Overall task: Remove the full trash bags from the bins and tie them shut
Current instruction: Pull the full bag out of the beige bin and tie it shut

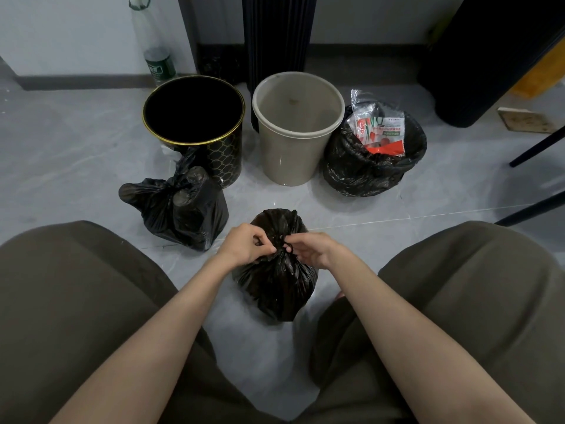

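A full black trash bag (pixel 279 289) stands on the floor between my knees. My left hand (pixel 246 243) and my right hand (pixel 308 249) both pinch the twisted ends of its neck at the top. A second black bag (pixel 180 209), knotted shut, lies on the floor to the left. Behind it stands a black bin with a gold rim (pixel 195 130), with no bag inside. A beige plastic bin (pixel 295 130) beside it is also bare. At the right, a third black bag (pixel 370 166) stands open on the floor, with plastic wrappers (pixel 379 133) sticking out.
My knees in brown trousers (pixel 76 301) flank the bag on both sides. A clear plastic bottle (pixel 157 56) leans at the wall behind the black bin. Dark chair legs (pixel 538 148) cross the right side. A dark pleated column (pixel 275 35) stands behind the bins.
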Available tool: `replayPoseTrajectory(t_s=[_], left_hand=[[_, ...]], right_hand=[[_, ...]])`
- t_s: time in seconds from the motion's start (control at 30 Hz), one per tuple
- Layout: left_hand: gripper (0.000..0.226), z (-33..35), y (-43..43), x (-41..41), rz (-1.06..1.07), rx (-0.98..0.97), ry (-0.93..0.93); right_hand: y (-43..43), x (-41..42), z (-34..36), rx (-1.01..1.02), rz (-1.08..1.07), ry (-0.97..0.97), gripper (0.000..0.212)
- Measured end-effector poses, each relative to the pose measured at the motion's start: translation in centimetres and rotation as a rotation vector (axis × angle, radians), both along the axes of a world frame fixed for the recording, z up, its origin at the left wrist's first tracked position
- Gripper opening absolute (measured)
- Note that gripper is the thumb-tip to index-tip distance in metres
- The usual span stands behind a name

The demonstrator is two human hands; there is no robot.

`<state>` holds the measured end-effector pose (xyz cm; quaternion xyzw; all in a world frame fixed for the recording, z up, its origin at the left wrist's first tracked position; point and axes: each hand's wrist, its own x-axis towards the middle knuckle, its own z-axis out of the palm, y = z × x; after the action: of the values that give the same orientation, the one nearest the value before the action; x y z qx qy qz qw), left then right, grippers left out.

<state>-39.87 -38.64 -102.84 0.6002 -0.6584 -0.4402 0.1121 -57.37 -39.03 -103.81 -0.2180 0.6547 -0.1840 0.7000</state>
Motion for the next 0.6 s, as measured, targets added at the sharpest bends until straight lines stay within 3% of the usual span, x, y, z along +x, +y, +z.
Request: replayPoseTrajectory(t_s=[0.17, 0.33, 0.43, 0.53, 0.6], left_hand=[[0.018, -1.1, 0.8, 0.2, 0.029, 0.3, 0.096], [0.012, -2.6, 1.3, -0.1, -0.08, 0.301, -0.004], [0.025, -1.9, -0.1, 0.1, -0.14, 0.388, -0.032], [0.023, -0.4, -2.1, 0.6, -0.148, 0.129, -0.125], [0.039, 0.2, -3.0, 0.5, -0.226, -0.139, -0.206]], right_hand=[[0.1, 0.2, -0.2, 0.006, 0.04, 0.016, 0.014], [0.0, 0.1, -0.1, -0.256, 0.207, 0.224, 0.018], [-0.1, -0.1, 0.1, -0.404, 0.362, 0.351, 0.018], [0.1, -0.1, 0.4, -0.512, 0.582, 0.483, 0.019], [0.5, 0.2, 0.8, -0.575, 0.669, 0.537, 0.019]])
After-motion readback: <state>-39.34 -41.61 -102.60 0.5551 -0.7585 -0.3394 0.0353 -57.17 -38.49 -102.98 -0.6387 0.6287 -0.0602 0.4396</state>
